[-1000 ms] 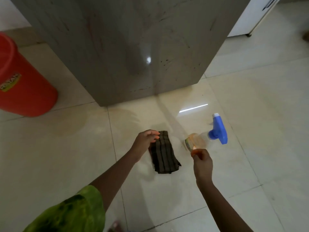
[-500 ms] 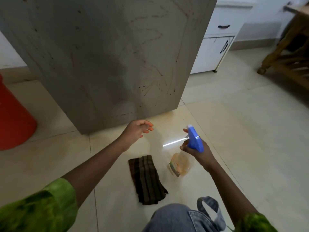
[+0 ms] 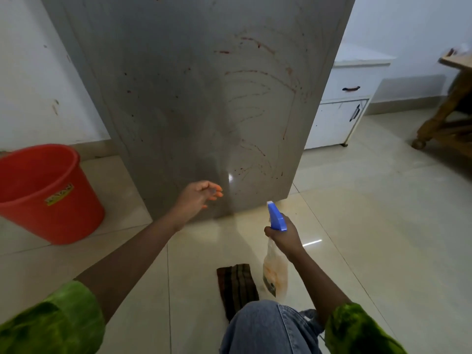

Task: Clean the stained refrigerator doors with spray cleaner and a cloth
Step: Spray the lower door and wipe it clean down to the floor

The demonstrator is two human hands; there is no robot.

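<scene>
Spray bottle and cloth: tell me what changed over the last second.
The right hand took the bottle off the floor by its neck and raised it, nozzle now aimed at the door. The left hand left the cloth and lifted toward the door, holding nothing. The cloth stayed flat on the floor; the bucket stayed left of the door.

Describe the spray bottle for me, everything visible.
The spray bottle has a clear, plastic-looking body tinted orange, with a darker patch near its base, and a blue trigger head with a white nozzle tip. The right hand grips its neck, fingers curled round it. The head points up toward the stained refrigerator door. The body hangs tilted below the hand, beside the dark striped cloth on the floor.
</scene>
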